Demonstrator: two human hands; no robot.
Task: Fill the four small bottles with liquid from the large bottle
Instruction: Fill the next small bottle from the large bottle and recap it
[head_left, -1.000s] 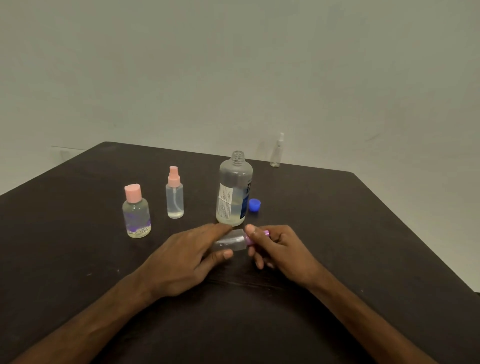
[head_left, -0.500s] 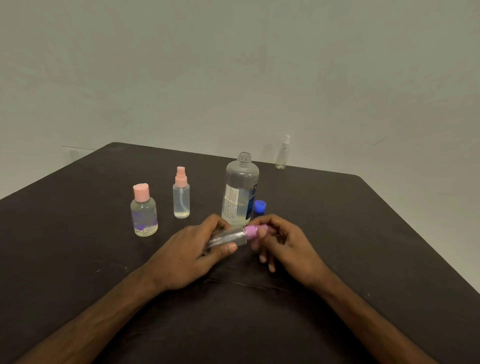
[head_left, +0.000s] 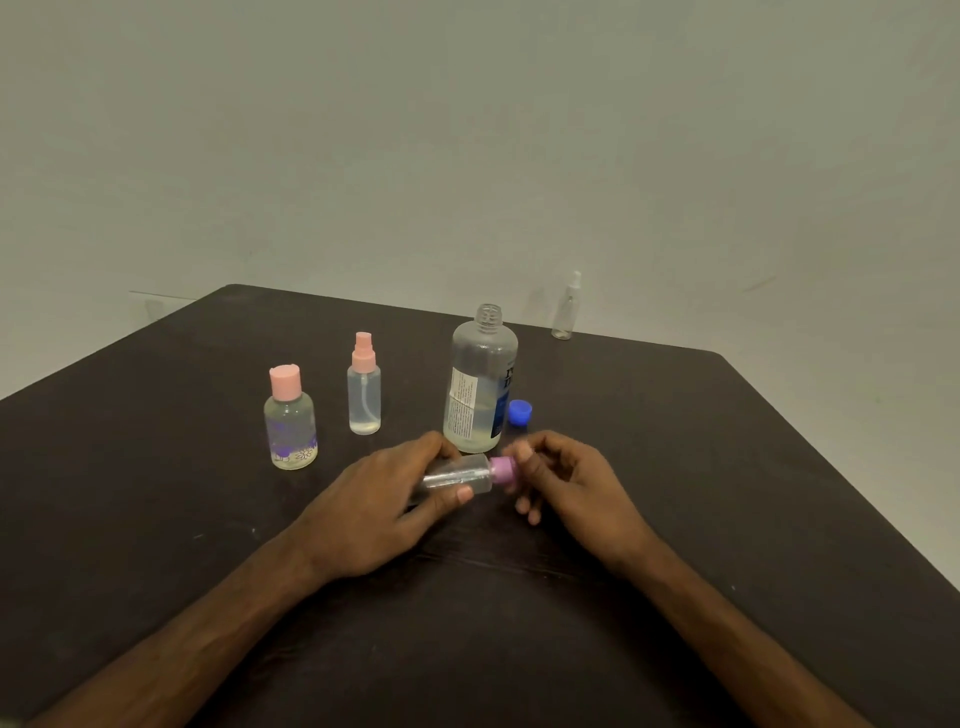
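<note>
Hands meet at the lower centre of the frame, above the dark table. There the left hand has fingers and thumb curled round a small bottle, which lies on its side with the neck toward the right. The right hand pinches the purple cap on that neck with its thumb and first fingers. Just behind the hands, at the centre, stands the large bottle, open at the top, with liquid in its lower part. A blue cap lies just to its right. To its left stand a spray bottle and, further left, a round bottle, both with pink tops. At the far table edge, right of centre, stands a thin bottle, well apart from the rest.
</note>
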